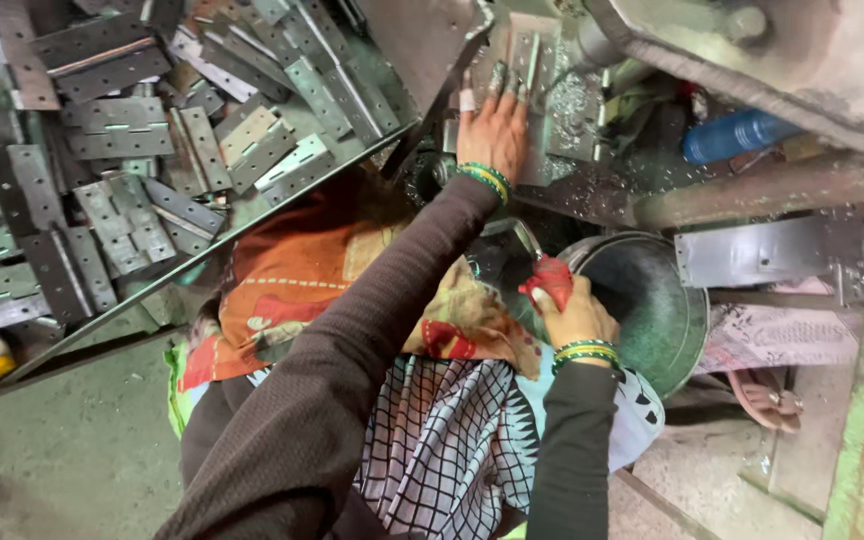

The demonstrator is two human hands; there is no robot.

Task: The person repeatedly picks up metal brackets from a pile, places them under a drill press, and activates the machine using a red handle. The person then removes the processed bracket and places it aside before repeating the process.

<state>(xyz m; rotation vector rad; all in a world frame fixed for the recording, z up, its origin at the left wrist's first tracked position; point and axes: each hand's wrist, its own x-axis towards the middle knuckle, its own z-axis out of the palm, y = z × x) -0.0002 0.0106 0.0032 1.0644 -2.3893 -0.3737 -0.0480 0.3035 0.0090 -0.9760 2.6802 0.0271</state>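
Left hand (492, 125) flat on metal plate (527, 60), grip released, right hand (574, 315) grasping red-handled lever (544, 272), beside metal bucket (677, 320)

Dozens of metal hinges (132, 215), one metal bucket (652, 300), one blue bottle (737, 133)

Flat grey metal plate (522, 55), red-wrapped handle (549, 278)

Flat grey steel hinge plates (122, 215) look dull and matt; round dark metal bucket (667, 310) has a worn sheen; blue plastic bottle (737, 133) is glossy.
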